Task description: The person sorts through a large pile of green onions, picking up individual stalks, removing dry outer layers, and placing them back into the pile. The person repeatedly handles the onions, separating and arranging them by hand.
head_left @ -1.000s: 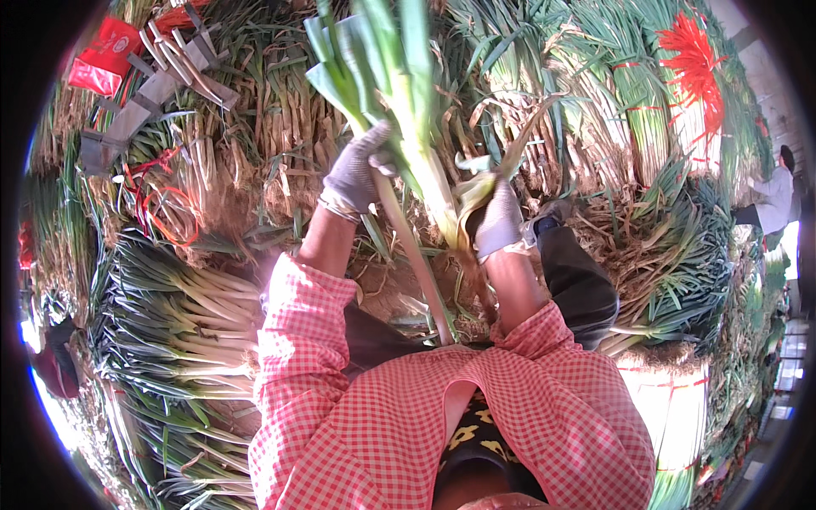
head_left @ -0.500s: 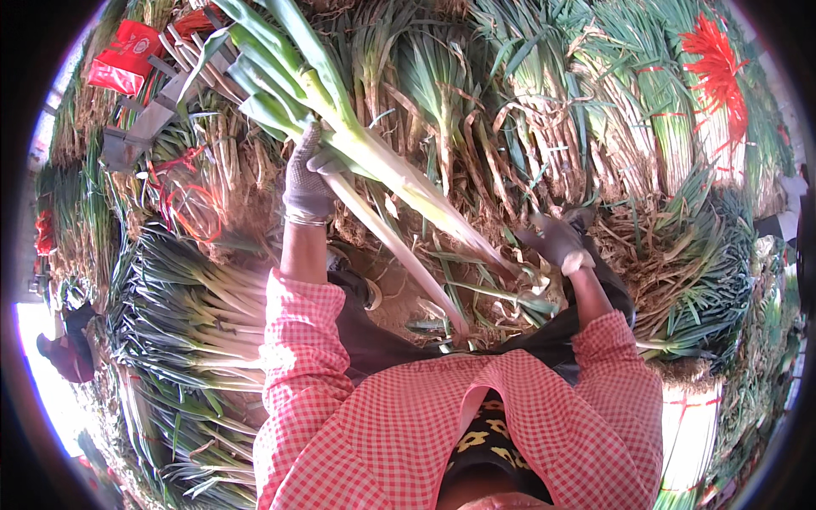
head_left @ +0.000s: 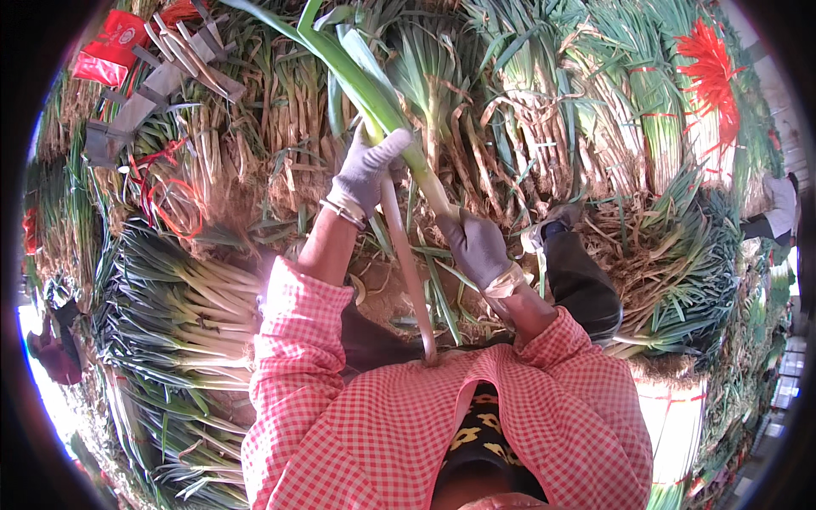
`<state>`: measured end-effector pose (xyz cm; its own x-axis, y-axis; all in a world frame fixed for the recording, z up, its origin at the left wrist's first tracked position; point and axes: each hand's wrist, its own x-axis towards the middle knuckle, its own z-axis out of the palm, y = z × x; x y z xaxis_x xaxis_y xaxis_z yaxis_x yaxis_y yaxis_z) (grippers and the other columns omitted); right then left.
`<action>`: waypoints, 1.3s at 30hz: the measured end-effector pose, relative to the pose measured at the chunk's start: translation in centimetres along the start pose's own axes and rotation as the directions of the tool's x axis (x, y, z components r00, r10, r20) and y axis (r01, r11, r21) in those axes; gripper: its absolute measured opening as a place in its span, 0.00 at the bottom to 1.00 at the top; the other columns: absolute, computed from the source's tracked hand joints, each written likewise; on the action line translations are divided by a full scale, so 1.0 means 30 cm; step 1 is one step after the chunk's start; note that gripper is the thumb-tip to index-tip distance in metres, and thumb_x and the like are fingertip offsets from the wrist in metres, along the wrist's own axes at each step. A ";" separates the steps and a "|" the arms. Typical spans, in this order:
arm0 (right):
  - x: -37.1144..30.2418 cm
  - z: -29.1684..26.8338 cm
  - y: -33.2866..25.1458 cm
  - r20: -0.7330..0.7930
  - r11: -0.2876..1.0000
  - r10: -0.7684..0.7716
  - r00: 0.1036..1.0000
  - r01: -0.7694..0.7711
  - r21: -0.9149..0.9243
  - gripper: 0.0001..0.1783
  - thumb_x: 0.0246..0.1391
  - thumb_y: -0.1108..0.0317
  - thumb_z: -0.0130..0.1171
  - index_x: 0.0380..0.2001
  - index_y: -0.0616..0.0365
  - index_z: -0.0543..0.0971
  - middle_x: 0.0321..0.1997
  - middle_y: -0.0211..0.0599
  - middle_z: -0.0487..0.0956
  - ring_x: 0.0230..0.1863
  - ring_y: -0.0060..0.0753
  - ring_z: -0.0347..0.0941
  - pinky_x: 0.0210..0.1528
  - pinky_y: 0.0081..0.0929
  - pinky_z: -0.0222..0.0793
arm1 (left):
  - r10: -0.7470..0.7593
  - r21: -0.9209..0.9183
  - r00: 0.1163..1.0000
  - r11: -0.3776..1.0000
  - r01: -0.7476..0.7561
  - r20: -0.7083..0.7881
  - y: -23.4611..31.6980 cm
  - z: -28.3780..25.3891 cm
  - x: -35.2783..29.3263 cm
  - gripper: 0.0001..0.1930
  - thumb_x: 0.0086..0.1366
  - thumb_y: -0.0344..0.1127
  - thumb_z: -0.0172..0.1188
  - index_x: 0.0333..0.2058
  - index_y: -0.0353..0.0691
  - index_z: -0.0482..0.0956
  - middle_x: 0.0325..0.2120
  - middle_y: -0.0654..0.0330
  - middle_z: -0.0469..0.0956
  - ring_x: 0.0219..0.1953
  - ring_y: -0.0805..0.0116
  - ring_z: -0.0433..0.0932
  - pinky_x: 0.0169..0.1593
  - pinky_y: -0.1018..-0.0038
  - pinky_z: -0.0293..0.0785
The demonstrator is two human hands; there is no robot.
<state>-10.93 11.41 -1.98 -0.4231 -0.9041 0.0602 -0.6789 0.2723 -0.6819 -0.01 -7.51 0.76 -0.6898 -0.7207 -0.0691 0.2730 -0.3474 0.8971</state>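
Red and shiny, a bag [head_left: 110,48] sits at the upper left, with a metal frame [head_left: 127,117] just beside it and orange string [head_left: 201,217] lower down. Below these, a leek pile [head_left: 183,310] lies with leaves to the left, white stems to the right. The left hand [head_left: 370,170], in a grey glove, is closed round a thick leek [head_left: 382,110] and a thin leek [head_left: 406,255], whose stem runs down toward the lap. The thick leek slants between both hands, leaves up and leftward. The right hand [head_left: 476,246], also gloved, is wrapped round its pale lower stem. Farther right come a shoe [head_left: 552,223], a second pile [head_left: 680,272] with tangled roots, red ties [head_left: 712,76] above it, and another person [head_left: 775,208] near the rim.
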 end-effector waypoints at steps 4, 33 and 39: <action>-0.016 0.026 0.025 -0.048 0.988 0.035 0.998 -0.028 0.152 0.30 0.63 0.47 0.45 0.26 0.65 0.78 0.16 0.53 0.72 0.20 0.49 0.74 0.24 0.40 0.65 | -0.057 0.032 0.997 0.998 0.058 -0.053 -0.013 0.002 -0.013 0.27 0.51 0.45 0.72 0.46 0.43 0.70 0.30 0.67 0.74 0.24 0.79 0.70 0.27 0.80 0.70; -0.350 0.180 0.928 0.282 0.457 0.799 0.531 -0.233 -0.858 0.20 0.55 0.59 0.48 0.46 0.52 0.81 0.51 0.43 0.79 0.52 0.45 0.76 0.52 0.47 0.70 | 0.261 -0.156 0.945 0.943 -0.293 -0.194 0.185 -0.222 -0.179 0.08 0.65 0.37 0.60 0.39 0.43 0.74 0.21 0.71 0.70 0.16 0.82 0.60 0.21 0.82 0.57; -0.117 0.003 0.520 0.463 0.807 0.496 0.735 -0.194 -0.558 0.26 0.53 0.46 0.55 0.46 0.54 0.78 0.48 0.47 0.79 0.48 0.45 0.77 0.48 0.39 0.71 | 0.212 -0.290 0.974 0.930 -0.225 -0.075 0.202 -0.219 -0.124 0.08 0.66 0.38 0.59 0.37 0.41 0.74 0.19 0.72 0.68 0.14 0.84 0.56 0.20 0.83 0.57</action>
<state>-19.98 18.79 -12.90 -0.3702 -0.6814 -0.6314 -0.8004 0.5790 -0.1555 8.61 -10.87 3.59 -0.5637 -0.8210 0.0905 0.6036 -0.3347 0.7236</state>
